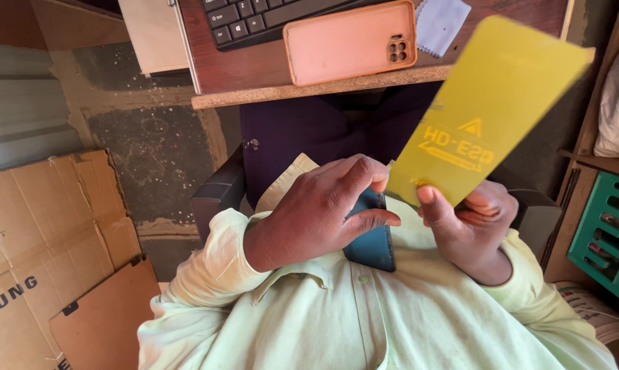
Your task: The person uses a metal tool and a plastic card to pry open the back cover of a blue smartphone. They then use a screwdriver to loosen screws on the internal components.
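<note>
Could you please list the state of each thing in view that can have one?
left hand: gripping the dark phone
dark phone: held against the chest, mostly covered
right hand: pinching the yellow sheet
yellow sheet: raised, tilted, blurred
orange phone case: lying flat on the desk
cardboard box: flattened

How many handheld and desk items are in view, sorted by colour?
Yellow: 1, the film sheet pinched in the right hand
Dark blue: 1, the phone under the left hand
Peach: 1, the phone case on the desk
Black: 1, the keyboard
Pale blue: 1, the cloth
Total: 5
</note>
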